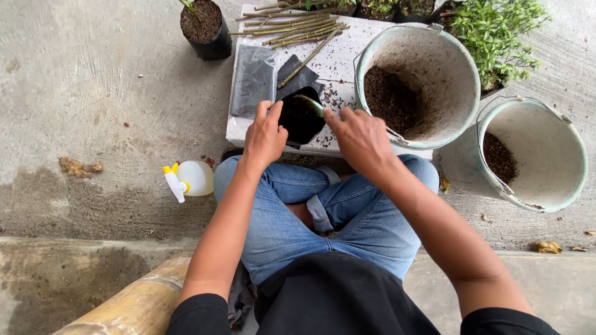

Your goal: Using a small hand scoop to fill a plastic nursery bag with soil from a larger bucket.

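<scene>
Both hands, left hand (264,133) and right hand (360,133), pinch the rim of a black grow bag (302,118); thin floppy plastic, probably light, so grip opposite edges.

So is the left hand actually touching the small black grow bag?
Touching. The head view shows the left hand with its fingers curled over the rim of the black grow bag, no gap visible.

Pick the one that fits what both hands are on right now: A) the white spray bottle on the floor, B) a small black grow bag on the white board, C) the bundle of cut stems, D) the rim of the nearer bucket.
B: the left hand and the right hand each hold a side of the small black grow bag, open on the white board.
</scene>
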